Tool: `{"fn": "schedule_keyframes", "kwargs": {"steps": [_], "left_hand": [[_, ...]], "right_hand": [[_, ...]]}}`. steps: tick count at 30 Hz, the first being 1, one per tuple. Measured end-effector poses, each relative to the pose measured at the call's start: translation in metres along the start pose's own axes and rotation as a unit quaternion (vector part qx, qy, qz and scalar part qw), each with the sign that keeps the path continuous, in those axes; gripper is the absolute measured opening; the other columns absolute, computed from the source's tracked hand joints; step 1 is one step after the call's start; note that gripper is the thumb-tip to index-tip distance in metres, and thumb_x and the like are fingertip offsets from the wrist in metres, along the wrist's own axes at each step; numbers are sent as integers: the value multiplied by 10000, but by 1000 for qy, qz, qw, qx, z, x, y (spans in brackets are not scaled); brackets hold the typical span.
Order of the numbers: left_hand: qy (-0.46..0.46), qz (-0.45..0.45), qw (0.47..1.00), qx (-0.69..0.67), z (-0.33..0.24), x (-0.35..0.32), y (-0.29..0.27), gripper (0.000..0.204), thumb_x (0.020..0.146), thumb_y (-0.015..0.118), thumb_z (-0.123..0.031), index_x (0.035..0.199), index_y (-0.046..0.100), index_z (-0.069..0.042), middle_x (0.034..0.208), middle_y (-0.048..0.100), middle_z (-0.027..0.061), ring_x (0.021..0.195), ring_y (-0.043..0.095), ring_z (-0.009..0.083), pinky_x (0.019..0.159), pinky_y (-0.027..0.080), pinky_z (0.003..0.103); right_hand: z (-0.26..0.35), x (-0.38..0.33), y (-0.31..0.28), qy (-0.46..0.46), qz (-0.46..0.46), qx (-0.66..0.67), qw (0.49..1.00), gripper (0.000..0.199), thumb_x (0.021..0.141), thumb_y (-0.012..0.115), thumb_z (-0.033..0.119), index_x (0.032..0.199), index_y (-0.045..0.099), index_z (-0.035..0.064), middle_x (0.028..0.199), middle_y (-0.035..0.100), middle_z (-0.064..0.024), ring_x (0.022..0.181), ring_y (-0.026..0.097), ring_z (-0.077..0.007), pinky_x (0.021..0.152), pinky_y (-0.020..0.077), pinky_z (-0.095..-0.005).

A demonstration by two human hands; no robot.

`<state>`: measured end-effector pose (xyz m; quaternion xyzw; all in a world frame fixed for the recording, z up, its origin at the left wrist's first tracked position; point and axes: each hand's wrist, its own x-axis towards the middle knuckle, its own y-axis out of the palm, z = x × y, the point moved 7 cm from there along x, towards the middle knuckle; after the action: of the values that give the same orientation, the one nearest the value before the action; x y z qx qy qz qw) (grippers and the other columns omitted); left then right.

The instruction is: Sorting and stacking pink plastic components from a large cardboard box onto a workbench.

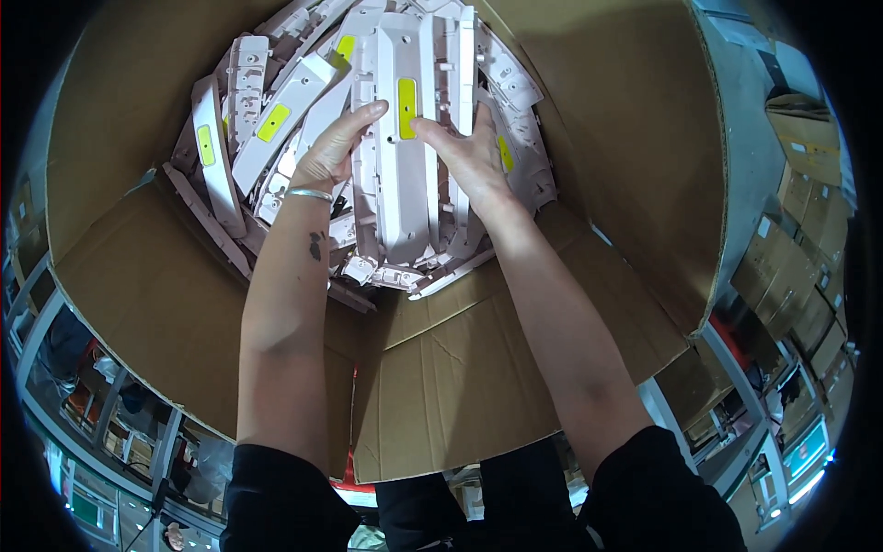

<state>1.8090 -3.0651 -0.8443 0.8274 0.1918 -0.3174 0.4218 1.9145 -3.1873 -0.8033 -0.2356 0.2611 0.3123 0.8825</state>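
Observation:
Long white plastic covers, several with yellow-green patches, lie in a heap deep inside a tall cardboard box (451,386). Between my hands is a bundle of these covers, the nearest one a white plastic cover (402,193) with a yellow-green strip down its middle. My left hand (326,155) presses the bundle's left side, thumb on top and the other fingers out of sight. From the right, my right hand (474,164) grips the same bundle, its thumb near the yellow-green strip and its fingers around the outer edge. Whether the bundle is clear of the heap I cannot tell.
Box walls stand around both forearms, with a raised right panel (625,120). Loose covers, such as a curved white cover (213,161), lie left of the bundle. Outside are a metal rail (166,451) at left and stacked cartons (791,258) at right.

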Motion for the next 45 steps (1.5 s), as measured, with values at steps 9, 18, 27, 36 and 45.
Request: {"fn": "schedule_keyframes", "kwargs": {"steps": [9, 18, 27, 36, 45], "left_hand": [[58, 55, 985, -151, 10, -43, 11, 533, 810, 604, -344, 1194, 458, -4, 1055, 599, 124, 925, 608, 210, 800, 521, 340], [155, 154, 970, -102, -75, -207, 100, 685, 710, 721, -291, 1238, 413, 17, 1154, 556, 109, 1018, 570, 224, 861, 486, 356], [20, 281, 954, 99, -86, -427, 338, 608, 861, 398, -478, 1318, 349, -80, 1258, 468, 106, 1145, 462, 243, 954, 406, 373], [-285, 475, 801, 227, 126, -535, 598, 528, 830, 564, -306, 1254, 407, -32, 1185, 531, 113, 1033, 551, 233, 874, 469, 379], [-368, 524, 629, 442, 418, -557, 826, 540, 778, 649, -344, 1179, 471, -29, 1038, 584, 88, 927, 578, 194, 822, 492, 343]], "right_hand": [[24, -34, -2, 109, 165, 224, 954, 1086, 593, 764, 437, 1350, 149, -41, 1245, 438, -188, 1171, 418, -267, 985, 334, -353], [207, -196, -55, -214, 97, 182, 955, 779, 598, 742, 346, 1200, 432, -39, 1115, 547, -168, 1052, 517, -235, 921, 395, -342], [252, -500, -178, -182, -85, 216, 956, 893, 683, 720, 388, 1315, 264, -49, 1249, 415, -185, 1173, 395, -264, 1006, 299, -353], [156, -800, -326, -171, -324, 506, 781, 645, 779, 630, 400, 1242, 424, 0, 1106, 548, -114, 996, 527, -163, 870, 431, -299], [-83, -932, -541, -64, -492, 505, 706, 737, 708, 591, 581, 1164, 503, 9, 1050, 590, -114, 916, 589, -201, 786, 467, -347]]}}
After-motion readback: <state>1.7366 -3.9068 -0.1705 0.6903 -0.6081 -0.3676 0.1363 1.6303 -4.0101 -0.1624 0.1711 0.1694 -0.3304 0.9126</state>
